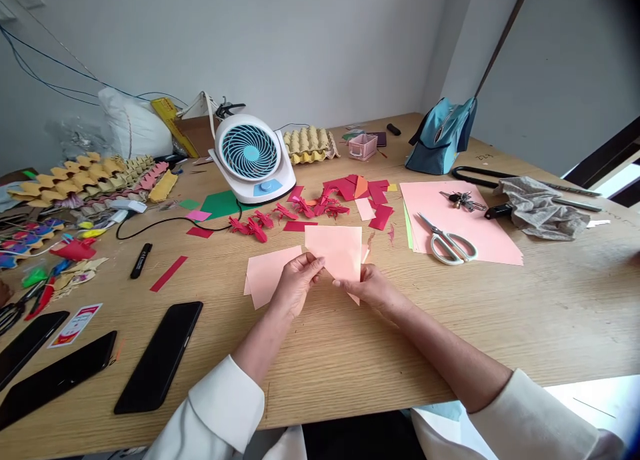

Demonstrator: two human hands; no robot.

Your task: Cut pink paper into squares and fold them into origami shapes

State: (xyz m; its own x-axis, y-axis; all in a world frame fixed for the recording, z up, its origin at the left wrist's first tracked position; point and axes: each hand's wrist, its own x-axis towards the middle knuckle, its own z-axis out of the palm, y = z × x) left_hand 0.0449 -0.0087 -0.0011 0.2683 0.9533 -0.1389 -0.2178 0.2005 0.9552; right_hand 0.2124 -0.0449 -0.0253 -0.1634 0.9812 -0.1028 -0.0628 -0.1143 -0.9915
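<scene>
Held up just above the tabletop (310,360), near its front edge and between both hands: a pale pink piece of paper (340,247). Pinched at the lower left edge by the left hand (297,280), thumb in front. Gripped near the lower right corner by the right hand (373,287), thumb in front and fingers mostly hidden behind.

Just beside the left hand, lying flat and overlapping, loose pale pink sheets (270,273). Just beyond the held paper, scattered red paper scraps (383,217), with a row of bunched red paper shapes (255,227) to the left. Further right, scissors (447,243) with blades apart, resting on a stack of large pink sheets (415,197), along with a bunch of keys (463,201). Beside that stack, a crumpled grey cloth (543,210).

Toward the back, a white fan (290,177) with a green sheet (219,205) next to it, then egg trays (313,143), a small pink basket (363,148) and a blue bag (437,140). At left, a black marker (141,261), a red strip (169,273) and, closer in, three dark phones (159,357).
</scene>
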